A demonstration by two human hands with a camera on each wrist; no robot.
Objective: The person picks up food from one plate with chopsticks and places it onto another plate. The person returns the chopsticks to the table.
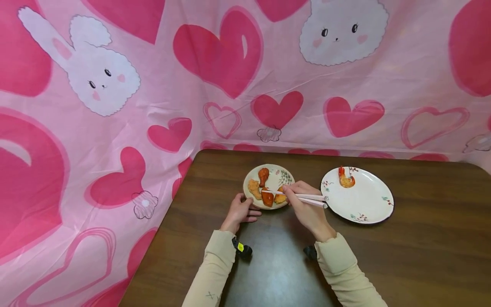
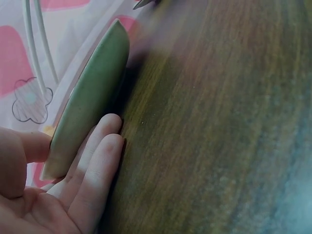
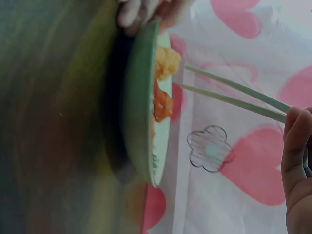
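Observation:
A small round plate holds several pieces of fried-looking food, among them a reddish-brown drumstick, a yellowish battered piece and an orange-brown piece. My left hand grips the plate's near-left rim; in the left wrist view the thumb is on top and fingers are under the plate's side. A pair of pale chopsticks is held in my right hand. In the right wrist view the chopsticks' tips stand apart, above the food and touching none of it.
To the right lies a larger white oval plate with a flower pattern, bearing one shrimp near its far edge. Both plates stand on a dark wooden table. A pink heart-and-rabbit cloth hangs behind and to the left.

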